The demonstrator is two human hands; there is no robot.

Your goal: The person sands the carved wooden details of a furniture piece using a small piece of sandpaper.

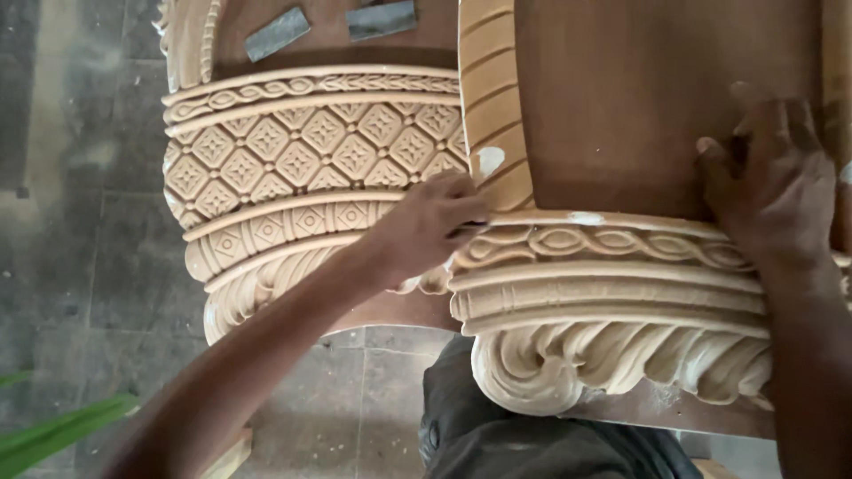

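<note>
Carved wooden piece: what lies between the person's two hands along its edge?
Head view: between left hand and right hand runs the braided carved band of the carved wooden piece, below the flat brown panel.

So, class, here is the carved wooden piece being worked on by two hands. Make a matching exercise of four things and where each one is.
1 left hand
2 right hand
3 grey strips
4 green leaf

a bottom left corner
b flat on the brown panel
c top, on dark wood
d at the braided carved band

Pairs: 1-d, 2-b, 3-c, 4-a
</note>
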